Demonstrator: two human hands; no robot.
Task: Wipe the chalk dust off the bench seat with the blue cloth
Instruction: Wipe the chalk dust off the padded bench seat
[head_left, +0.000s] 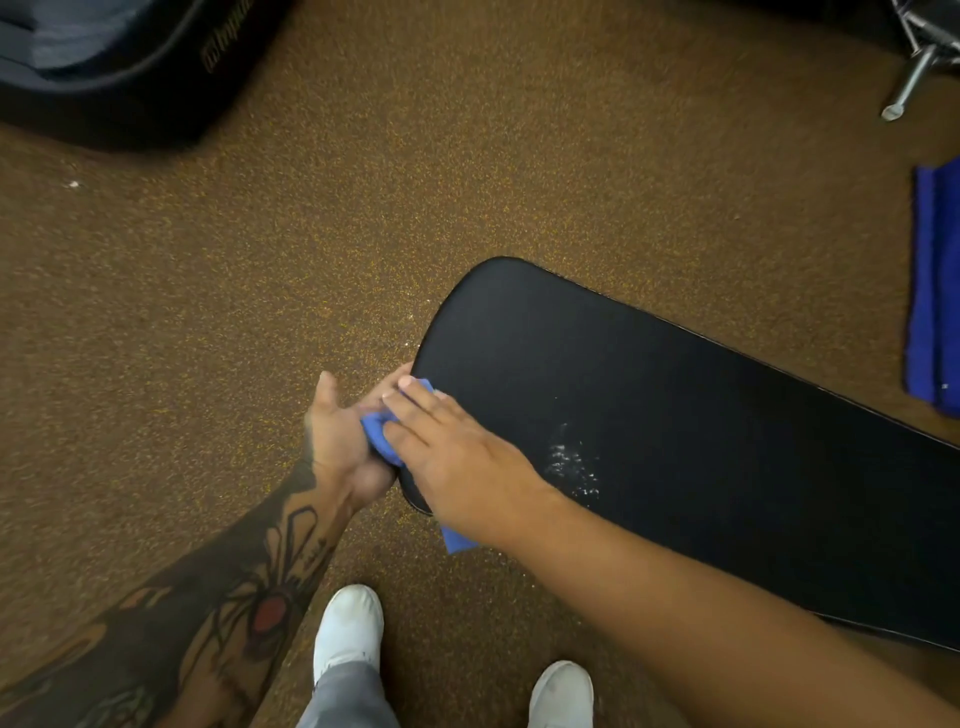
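The black padded bench seat runs from the centre to the lower right. A patch of white chalk dust lies on it near its left end. My right hand rests flat on the blue cloth at the seat's left edge, and a corner of the cloth pokes out below my wrist. My left hand sits just off the seat's edge, cupped with its palm against the cloth and its thumb up. The chalk patch lies to the right of both hands.
Brown speckled rubber floor surrounds the bench. A dark bag or case lies at the top left. A metal leg stands at the top right, with a blue mat or towel at the right edge. My white shoes stand below.
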